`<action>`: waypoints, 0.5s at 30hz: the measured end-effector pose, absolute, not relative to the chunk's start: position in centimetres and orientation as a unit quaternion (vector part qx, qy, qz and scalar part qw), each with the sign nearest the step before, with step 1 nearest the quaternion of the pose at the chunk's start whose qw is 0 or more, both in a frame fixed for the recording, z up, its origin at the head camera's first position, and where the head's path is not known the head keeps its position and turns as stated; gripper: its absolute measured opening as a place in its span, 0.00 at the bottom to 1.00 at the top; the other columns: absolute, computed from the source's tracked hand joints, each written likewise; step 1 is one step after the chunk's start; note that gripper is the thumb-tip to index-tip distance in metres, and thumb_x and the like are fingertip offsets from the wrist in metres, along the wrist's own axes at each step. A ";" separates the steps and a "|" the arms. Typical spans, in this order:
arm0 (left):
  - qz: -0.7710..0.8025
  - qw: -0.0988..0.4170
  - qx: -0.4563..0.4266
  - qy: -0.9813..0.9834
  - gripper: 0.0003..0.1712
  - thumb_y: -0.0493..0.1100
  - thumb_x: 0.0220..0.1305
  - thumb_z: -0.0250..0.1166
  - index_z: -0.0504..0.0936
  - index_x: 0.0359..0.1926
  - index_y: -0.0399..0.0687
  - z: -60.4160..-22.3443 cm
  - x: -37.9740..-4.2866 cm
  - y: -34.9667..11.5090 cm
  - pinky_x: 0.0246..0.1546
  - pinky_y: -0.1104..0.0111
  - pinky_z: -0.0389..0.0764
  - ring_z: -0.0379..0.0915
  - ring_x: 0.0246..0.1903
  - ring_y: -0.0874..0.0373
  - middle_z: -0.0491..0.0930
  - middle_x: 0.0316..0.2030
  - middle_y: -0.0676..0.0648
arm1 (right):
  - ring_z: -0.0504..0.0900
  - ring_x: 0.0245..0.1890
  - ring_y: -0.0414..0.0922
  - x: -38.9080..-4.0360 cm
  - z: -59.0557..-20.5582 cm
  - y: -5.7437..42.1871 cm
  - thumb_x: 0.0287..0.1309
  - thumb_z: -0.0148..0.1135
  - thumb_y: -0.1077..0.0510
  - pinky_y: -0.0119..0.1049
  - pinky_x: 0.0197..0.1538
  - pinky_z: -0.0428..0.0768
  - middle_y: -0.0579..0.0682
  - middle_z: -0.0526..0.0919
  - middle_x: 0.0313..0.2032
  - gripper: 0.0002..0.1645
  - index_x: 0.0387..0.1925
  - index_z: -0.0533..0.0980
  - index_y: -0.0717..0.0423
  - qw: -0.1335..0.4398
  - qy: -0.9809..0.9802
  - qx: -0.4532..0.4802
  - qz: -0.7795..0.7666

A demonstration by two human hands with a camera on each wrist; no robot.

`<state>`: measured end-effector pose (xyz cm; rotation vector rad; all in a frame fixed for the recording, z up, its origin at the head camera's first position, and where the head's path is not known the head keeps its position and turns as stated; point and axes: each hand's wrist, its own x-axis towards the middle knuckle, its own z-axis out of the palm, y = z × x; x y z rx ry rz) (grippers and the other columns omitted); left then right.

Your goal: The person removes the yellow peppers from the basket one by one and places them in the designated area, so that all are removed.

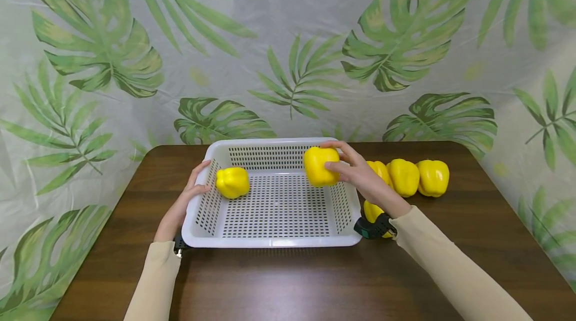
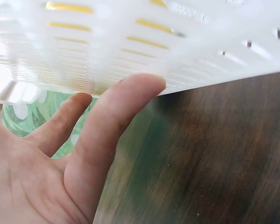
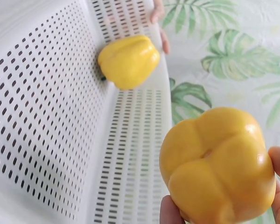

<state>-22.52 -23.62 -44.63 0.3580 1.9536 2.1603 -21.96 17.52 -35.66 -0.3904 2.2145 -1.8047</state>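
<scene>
In the head view my right hand (image 1: 357,168) grips a yellow bell pepper (image 1: 320,167) above the right part of a white perforated basket (image 1: 270,242). The right wrist view shows the held bell pepper's (image 3: 219,168) lobed end, with fingertips on both sides of it. Another yellow bell pepper (image 1: 232,182) lies inside the basket against its left wall. My left hand (image 1: 182,203) rests against the basket's left side from outside. In the left wrist view its thumb (image 2: 116,112) lies extended along the slotted wall (image 2: 200,42), with yellow showing through the slots.
Right of the basket, several yellow bell peppers stand on the brown wooden table (image 1: 288,286), among them one bell pepper (image 1: 403,177) in the back row and the rightmost one (image 1: 433,178). My right forearm partly covers this group. A leaf-patterned curtain (image 1: 306,26) hangs behind the table.
</scene>
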 end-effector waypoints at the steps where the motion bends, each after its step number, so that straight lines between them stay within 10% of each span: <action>1: 0.732 0.102 0.119 0.663 0.38 0.33 0.64 0.41 0.51 0.70 0.71 -44.6 -22.5 -23.6 0.50 0.52 0.70 0.51 0.60 0.35 0.38 0.71 0.36 | 0.69 0.54 0.57 -21.9 -35.6 17.7 0.65 0.56 0.53 0.57 0.55 0.68 0.58 0.64 0.61 0.29 0.66 0.62 0.46 0.128 0.761 -0.133 -0.622; 15: 0.732 0.107 0.126 0.661 0.38 0.34 0.65 0.40 0.48 0.72 0.69 -44.5 -22.2 -23.6 0.50 0.51 0.69 0.48 0.62 0.33 0.36 0.72 0.37 | 0.70 0.52 0.56 -21.1 -35.7 20.3 0.66 0.56 0.54 0.51 0.54 0.71 0.61 0.63 0.60 0.31 0.67 0.60 0.49 0.127 0.755 -0.120 -0.633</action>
